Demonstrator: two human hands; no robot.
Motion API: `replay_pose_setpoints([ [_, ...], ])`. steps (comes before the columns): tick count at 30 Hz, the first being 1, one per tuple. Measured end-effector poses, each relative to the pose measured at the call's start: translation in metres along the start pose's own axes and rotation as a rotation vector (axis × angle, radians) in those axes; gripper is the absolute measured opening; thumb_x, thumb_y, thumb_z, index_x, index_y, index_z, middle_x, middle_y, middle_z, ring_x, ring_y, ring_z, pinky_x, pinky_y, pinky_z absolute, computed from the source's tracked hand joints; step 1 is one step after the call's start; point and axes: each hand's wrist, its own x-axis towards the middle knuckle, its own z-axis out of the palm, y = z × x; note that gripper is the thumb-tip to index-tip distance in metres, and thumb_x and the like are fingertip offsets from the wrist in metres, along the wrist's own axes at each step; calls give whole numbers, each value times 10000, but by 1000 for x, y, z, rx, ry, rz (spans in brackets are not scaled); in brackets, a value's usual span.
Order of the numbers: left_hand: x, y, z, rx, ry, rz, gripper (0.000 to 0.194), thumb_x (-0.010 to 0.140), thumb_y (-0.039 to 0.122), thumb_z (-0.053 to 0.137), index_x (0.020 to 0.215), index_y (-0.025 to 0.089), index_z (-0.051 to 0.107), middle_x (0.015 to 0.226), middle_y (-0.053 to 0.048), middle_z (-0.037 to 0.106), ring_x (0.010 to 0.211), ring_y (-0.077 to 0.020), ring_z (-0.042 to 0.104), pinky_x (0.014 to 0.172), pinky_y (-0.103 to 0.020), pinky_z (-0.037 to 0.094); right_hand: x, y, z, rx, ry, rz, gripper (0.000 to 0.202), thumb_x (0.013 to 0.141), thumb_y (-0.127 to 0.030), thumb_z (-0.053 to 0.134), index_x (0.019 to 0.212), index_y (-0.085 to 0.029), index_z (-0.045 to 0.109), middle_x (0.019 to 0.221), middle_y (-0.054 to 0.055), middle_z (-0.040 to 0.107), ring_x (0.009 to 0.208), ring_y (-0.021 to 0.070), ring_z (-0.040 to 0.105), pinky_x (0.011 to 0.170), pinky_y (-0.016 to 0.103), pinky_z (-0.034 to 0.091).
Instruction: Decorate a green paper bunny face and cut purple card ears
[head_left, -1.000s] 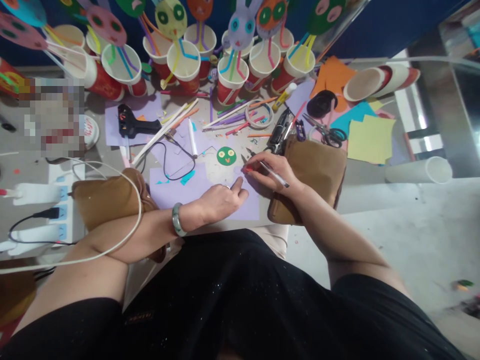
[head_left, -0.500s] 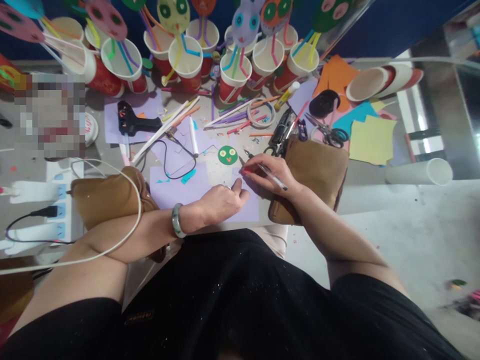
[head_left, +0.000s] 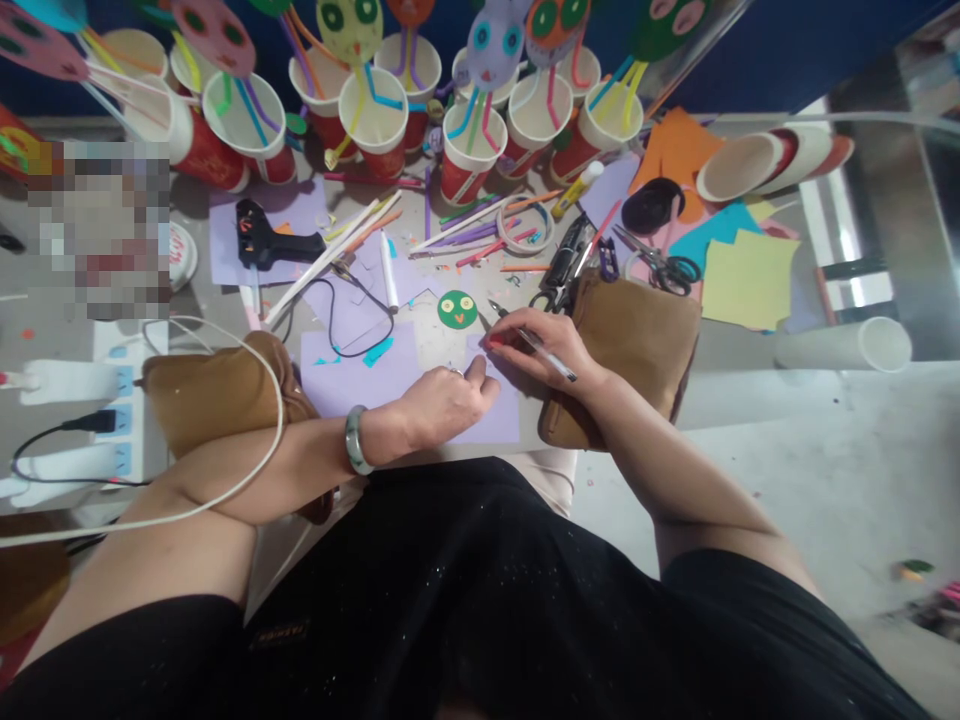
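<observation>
My right hand (head_left: 544, 348) is closed round a clear pen (head_left: 550, 355), which lies slanted between thumb and fingers. Its fingertips are bent down near a sheet of purple paper (head_left: 495, 420). Beside it, my left hand (head_left: 450, 405) rests low over the same paper, fingers curled and thumb raised; whether it pinches anything is hidden. A jade bangle (head_left: 355, 440) circles the left wrist. Just above the hands lies a round green paper face (head_left: 457, 310) with yellow eyes and an orange beak.
Red-and-white cups (head_left: 470, 150) with straw figures line the back. A glue gun (head_left: 274, 240) and straws lie left of centre. Scissors (head_left: 664, 265), a brown pouch (head_left: 637, 350) and yellow paper (head_left: 750, 278) are at the right. A white cable (head_left: 277, 400) crosses near the left arm.
</observation>
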Motion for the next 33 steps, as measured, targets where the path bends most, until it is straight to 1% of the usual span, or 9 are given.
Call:
replay_pose_setpoints([
  [7,3,-1,6,-60,90,-39,386,1021,39,333,1199,63,674,1626,-347,467,825,-232,785,658,-370,616,2,1,-2,34,-16,-4,281,990,-508,695,1031,-235,748,973,58,790,800,193,731,785,318,607],
  [12,6,-1,6,-119,28,-70,353,1009,50,374,1208,70,664,1697,-334,369,837,-239,779,640,-375,603,2,2,-3,28,-28,-9,258,985,-481,694,1037,-233,743,984,60,794,815,196,736,795,326,612],
  [16,7,0,4,-112,8,-69,355,1004,50,373,1215,67,657,1709,-335,345,814,-234,776,619,-371,587,3,0,-16,150,-82,33,307,931,-476,781,1112,-230,746,968,58,797,792,201,749,757,329,628],
  [20,5,2,6,-87,9,-57,357,1007,47,381,1249,62,642,1724,-351,289,753,-211,767,574,-348,559,7,-5,-33,279,53,162,338,973,-541,749,1130,-241,746,990,80,799,783,212,757,754,370,658],
  [22,4,3,9,-61,24,-38,374,1022,56,364,1285,52,629,1720,-367,269,729,-205,763,560,-340,550,11,-8,-37,337,97,210,383,996,-605,699,1138,-251,739,941,71,792,737,203,745,715,368,661],
  [25,4,5,10,-48,45,-12,377,1041,82,355,1302,45,625,1710,-379,257,700,-207,760,543,-336,541,21,-11,-38,378,38,251,457,1002,-675,650,1118,-241,740,783,31,743,627,175,690,612,326,615],
  [27,4,6,9,-51,40,-8,370,1042,94,357,1274,48,642,1702,-374,273,694,-214,760,523,-331,527,28,-11,-35,326,-26,238,483,1007,-692,627,1004,-224,747,713,18,699,586,160,648,573,302,566],
  [30,5,7,6,-38,39,-8,376,1034,91,350,1222,49,673,1683,-366,323,682,-215,758,482,-321,487,40,-8,-31,190,-117,153,552,1012,-710,598,794,-213,693,753,45,703,658,174,666,632,308,554],
  [33,5,9,5,-30,95,-20,379,1028,85,352,1185,64,696,1666,-344,377,660,-192,750,478,-314,478,49,-4,-27,127,-182,124,546,1015,-724,576,838,-218,680,778,45,707,666,184,663,661,327,551],
])
